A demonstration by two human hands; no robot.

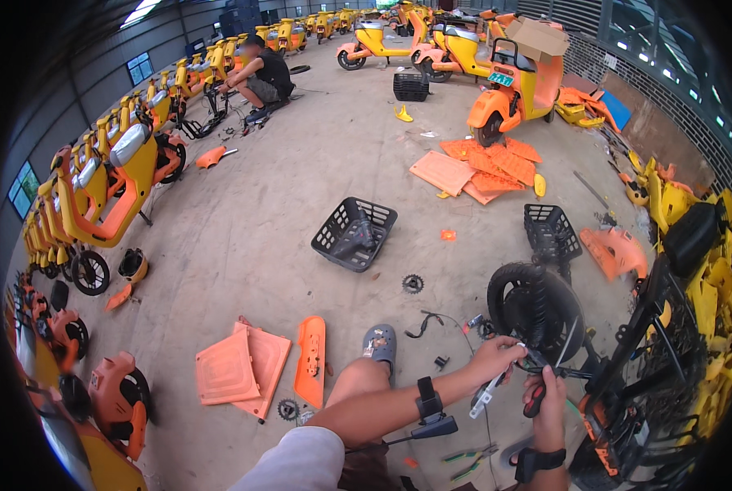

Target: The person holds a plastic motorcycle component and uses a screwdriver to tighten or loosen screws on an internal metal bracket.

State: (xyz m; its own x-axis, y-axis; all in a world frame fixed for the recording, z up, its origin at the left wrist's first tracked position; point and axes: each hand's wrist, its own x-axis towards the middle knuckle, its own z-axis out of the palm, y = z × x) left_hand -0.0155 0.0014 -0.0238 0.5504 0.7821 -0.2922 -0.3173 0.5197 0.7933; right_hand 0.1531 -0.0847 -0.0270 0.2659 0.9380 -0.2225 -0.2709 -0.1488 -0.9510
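Observation:
My left hand [498, 358] is closed, its fingertips pinching a small dark part beside the frame of a stripped scooter [619, 368]. A silvery bracket-like piece [485, 398] hangs just below that hand; whether the fingers hold it too is unclear. My right hand [551, 403] is wrapped round the red and black handle of a screwdriver [534, 400]. A thin pale shaft rises from near that hand toward the scooter's black wheel [536, 307]. Below the hands, pliers with green handles [467, 467] lie on the floor.
A black basket [354, 235] stands ahead; another basket [551, 231] is beyond the wheel. Orange panels [243, 367], a sprocket [413, 284] and a cable [426, 322] lie on the floor. Scooters [108, 184] line the left. A person [260, 75] squats at the far left. Yellow covers [722, 286] are piled right.

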